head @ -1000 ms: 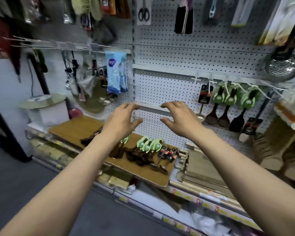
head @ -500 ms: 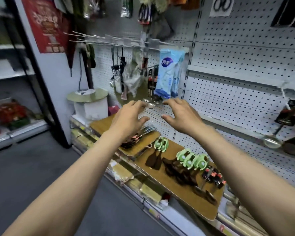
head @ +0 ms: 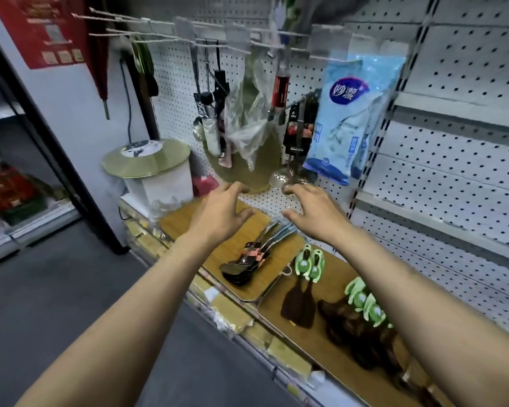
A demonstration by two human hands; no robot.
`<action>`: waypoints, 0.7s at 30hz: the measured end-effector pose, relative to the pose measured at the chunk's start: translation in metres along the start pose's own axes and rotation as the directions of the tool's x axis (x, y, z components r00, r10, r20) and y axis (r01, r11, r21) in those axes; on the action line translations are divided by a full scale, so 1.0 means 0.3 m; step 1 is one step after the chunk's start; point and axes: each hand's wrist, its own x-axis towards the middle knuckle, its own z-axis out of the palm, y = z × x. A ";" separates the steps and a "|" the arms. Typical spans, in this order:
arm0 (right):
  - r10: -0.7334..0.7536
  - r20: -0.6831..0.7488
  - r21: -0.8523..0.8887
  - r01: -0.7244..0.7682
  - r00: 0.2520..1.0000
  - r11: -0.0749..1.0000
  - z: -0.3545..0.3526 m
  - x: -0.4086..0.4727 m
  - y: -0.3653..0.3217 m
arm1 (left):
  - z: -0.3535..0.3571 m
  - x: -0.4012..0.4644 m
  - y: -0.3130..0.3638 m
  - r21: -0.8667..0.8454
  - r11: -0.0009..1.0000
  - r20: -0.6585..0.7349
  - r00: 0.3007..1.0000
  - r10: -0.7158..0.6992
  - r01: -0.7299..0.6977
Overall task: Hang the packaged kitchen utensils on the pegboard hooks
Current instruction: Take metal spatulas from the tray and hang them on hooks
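Empty-handed — left hand (head: 222, 211), right hand (head: 312, 212)

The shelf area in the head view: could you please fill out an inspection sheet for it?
Surface: wooden boards lie along the shelf.
Job's things: metal spoons stacked on the left board; green-handled spatulas on the right board; pegboard with hooks above.
Clutter: blue packet and plastic bag hang on the pegboard; lidded bin at the shelf end.
Grips: left hand and right hand open, empty, above the spoons.
Cables: one dark cable down the wall.
Surroundings: red poster, grey floor.
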 end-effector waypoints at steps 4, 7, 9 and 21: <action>0.129 0.073 0.031 -0.131 0.989 0.991 0.161 0.147 0.080 | 0.159 0.141 -0.140 -0.046 0.998 0.116 0.993 -0.025 0.031; 0.258 0.124 0.108 -0.271 0.958 0.956 0.301 0.256 0.152 | 0.300 0.256 -0.245 -0.082 0.996 0.202 0.979 -0.027 0.044; 0.339 0.167 0.159 -0.365 0.926 0.917 0.406 0.325 0.200 | 0.410 0.332 -0.320 -0.123 0.991 0.267 0.963 -0.018 0.053; 0.688 0.398 0.429 -0.786 0.607 0.445 0.951 0.633 0.355 | 0.985 0.611 -0.707 -0.233 0.950 0.589 0.808 -0.033 0.208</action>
